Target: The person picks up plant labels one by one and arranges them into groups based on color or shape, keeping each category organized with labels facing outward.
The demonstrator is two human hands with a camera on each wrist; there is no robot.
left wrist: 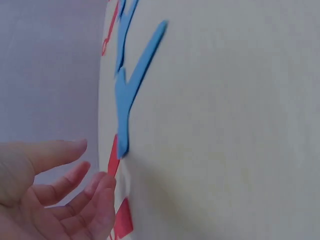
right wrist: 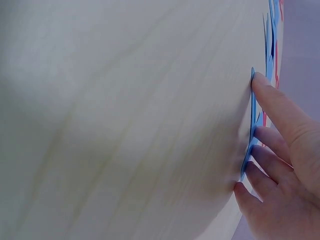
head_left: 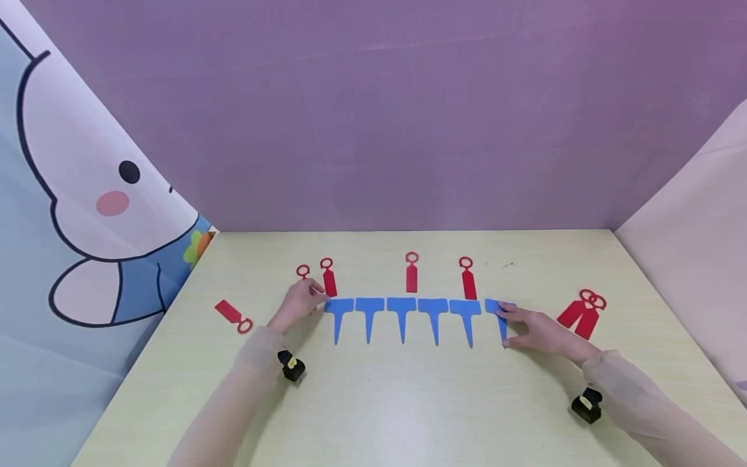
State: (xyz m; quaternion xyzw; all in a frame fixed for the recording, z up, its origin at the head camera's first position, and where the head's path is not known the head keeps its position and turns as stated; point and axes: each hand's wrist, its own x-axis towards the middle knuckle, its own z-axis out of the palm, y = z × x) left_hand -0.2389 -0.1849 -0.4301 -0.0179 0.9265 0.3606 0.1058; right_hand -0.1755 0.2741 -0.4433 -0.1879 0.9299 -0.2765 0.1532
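Note:
Blue T-shaped plant labels [head_left: 401, 311] lie side by side on the table, points toward the person. My right hand [head_left: 539, 332] touches the rightmost blue label [head_left: 495, 307], which sits slightly apart from the row. In the right wrist view, the thumb is at this label's pointed end and the other fingers spread along its head. My left hand [head_left: 299, 303] is beside the leftmost blue label [head_left: 338, 308], partly covering a red ring-ended tag [head_left: 302, 270]. The left wrist view shows loosely bent fingers with nothing between thumb and fingers; whether they touch the label, I cannot tell.
Behind the row lie red ring-ended tags, one at left [head_left: 330, 282], one in the middle [head_left: 412, 277] and one at right [head_left: 469, 283]. Another red tag [head_left: 229, 312] lies far left. Two overlapping red tags [head_left: 585, 316] lie beyond the right hand. A purple backdrop [head_left: 408, 130] borders the table.

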